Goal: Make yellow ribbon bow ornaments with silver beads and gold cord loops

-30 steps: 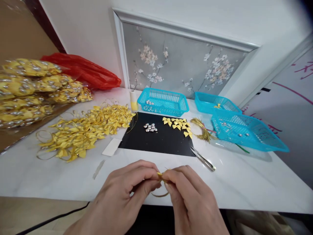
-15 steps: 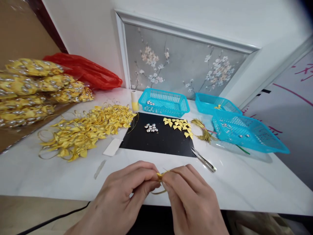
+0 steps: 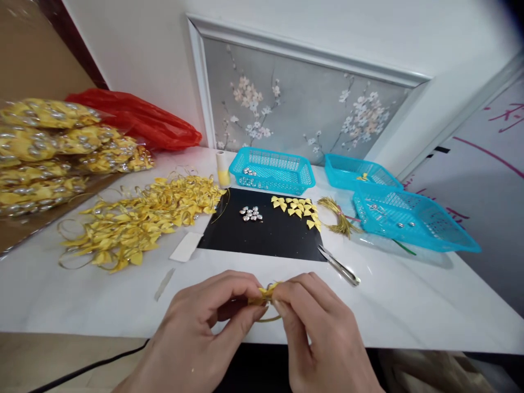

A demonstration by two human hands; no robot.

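Note:
My left hand (image 3: 204, 327) and my right hand (image 3: 319, 333) meet over the near edge of the white table (image 3: 409, 305). Both pinch a small yellow ribbon bow (image 3: 266, 293) with a thin gold loop hanging under it. Beyond them lies a black mat (image 3: 270, 237) carrying a cluster of silver beads (image 3: 250, 214) and a group of small yellow bows (image 3: 298, 208). A bundle of gold thread (image 3: 338, 218) lies at the mat's right corner. Small metal scissors (image 3: 339, 266) rest just beyond my right hand.
A big pile of finished yellow bows (image 3: 139, 221) covers the left of the table, with bagged bows (image 3: 49, 153) and a red plastic bag (image 3: 139, 120) behind. Three blue baskets (image 3: 272, 170) (image 3: 360, 172) (image 3: 409, 221) stand at the back and right. A small spool (image 3: 223, 168) stands by the first basket.
My fingers have shifted on the bow: the left thumb and fingers opened slightly and the bow now shows more between the fingertips. The hands stay in the same place.

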